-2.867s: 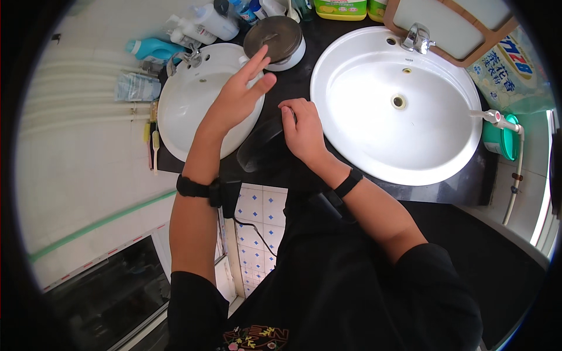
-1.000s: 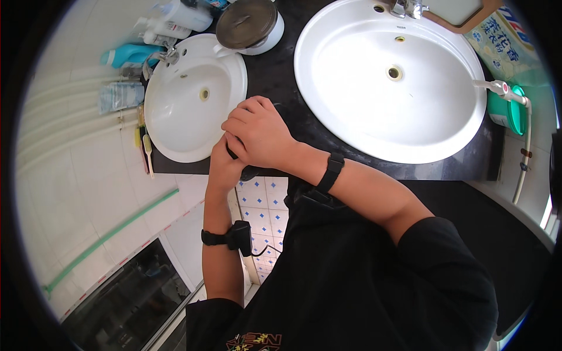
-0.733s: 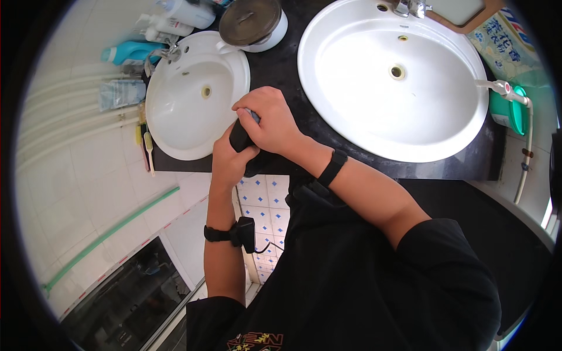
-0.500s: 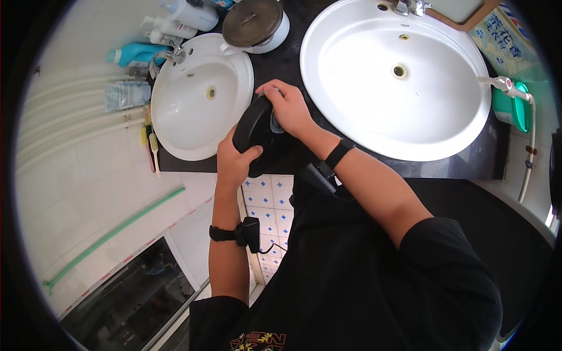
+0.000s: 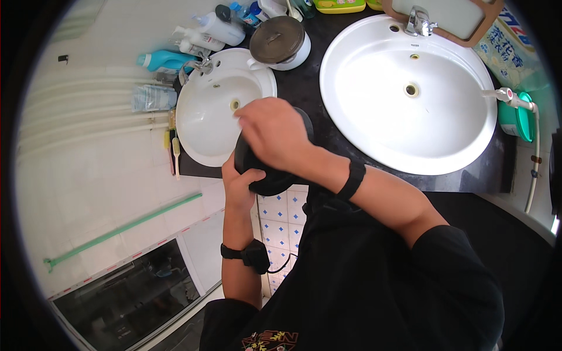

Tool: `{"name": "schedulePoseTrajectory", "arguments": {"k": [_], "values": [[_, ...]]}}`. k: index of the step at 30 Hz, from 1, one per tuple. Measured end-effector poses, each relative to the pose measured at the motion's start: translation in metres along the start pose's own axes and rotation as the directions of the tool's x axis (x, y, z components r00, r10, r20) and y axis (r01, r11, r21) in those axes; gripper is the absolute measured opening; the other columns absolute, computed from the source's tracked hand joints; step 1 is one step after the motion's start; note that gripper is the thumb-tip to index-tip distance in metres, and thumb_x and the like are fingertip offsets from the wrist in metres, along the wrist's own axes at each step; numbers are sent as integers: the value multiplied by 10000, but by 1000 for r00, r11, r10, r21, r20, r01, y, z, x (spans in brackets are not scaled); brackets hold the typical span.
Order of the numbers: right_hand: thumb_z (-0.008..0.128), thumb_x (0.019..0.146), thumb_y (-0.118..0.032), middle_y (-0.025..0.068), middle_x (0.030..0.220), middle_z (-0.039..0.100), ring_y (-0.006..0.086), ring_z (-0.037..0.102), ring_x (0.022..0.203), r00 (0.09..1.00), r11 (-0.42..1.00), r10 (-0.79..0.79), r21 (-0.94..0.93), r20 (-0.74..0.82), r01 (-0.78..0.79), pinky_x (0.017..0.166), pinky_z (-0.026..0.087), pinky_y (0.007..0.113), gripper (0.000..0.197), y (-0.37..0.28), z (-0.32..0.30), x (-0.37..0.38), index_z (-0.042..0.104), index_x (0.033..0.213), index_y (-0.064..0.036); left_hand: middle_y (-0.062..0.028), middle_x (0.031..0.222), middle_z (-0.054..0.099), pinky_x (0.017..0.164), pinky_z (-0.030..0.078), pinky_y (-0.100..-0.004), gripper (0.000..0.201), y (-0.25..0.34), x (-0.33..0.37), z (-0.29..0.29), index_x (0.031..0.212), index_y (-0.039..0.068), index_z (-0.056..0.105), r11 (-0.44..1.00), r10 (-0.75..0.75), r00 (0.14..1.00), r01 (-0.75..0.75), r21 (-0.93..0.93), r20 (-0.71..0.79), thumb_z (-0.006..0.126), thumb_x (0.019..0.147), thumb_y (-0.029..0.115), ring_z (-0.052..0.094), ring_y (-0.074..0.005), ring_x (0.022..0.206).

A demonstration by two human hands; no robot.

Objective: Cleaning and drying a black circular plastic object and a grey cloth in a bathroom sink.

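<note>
My left hand (image 5: 239, 186) grips a black, rounded thing (image 5: 273, 185) from its left side, with the thumb lying over its near edge. I cannot tell what kind of thing it is. Above it, my right hand (image 5: 274, 133) reaches across with curled fingers, hiding much of its top. Whatever those fingers hold, if anything, is out of sight. Both hands are at the counter's front edge, just right of the small white sink (image 5: 196, 140), whose right rim the right hand partly covers.
A large white sink (image 5: 374, 134) with a chrome faucet (image 5: 419, 22) lies to the right in the dark counter (image 5: 304, 76). Behind stand a lidded pot (image 5: 278, 42) and several bottles (image 5: 218, 29). Toothbrushes (image 5: 177, 157) hang at the left. A pipe tap (image 5: 508, 95) juts in at right.
The view has shifted, so the sinks appear farther right and lower. My right hand has moved left across the black thing, and its fingers now cover more of it. My left hand keeps its grip.
</note>
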State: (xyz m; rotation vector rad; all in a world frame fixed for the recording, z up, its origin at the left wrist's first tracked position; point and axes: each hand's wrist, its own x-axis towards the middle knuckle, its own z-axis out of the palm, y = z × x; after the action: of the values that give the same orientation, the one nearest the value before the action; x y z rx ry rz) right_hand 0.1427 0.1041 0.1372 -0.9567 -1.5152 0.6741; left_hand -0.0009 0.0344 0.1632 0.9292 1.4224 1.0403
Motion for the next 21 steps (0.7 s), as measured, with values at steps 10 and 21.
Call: {"name": "schedulePoseTrajectory", "arguments": {"k": [10,21], "values": [[492,910,-232,175,779,677,372,653,743,905,915,404,-41,134,-402,701,516,421,283,80,-28,-8,696,871,-40,-142,1113,636,876,490,-313,721,-18,-18,31,1240,-119,509,991,7,999,-13,-131,-50,554,522,-63,630,-246,965],[607,748,-150,70,762,644,265,618,770,913,934,-353,129,202,333,734,493,369,93,48,-8,-27,666,772,-83,-100,970,649,749,513,-271,628,-45,-1,30,1147,-122,583,960,125,989,-100,263,-80,566,528,-20,616,-160,837]]}}
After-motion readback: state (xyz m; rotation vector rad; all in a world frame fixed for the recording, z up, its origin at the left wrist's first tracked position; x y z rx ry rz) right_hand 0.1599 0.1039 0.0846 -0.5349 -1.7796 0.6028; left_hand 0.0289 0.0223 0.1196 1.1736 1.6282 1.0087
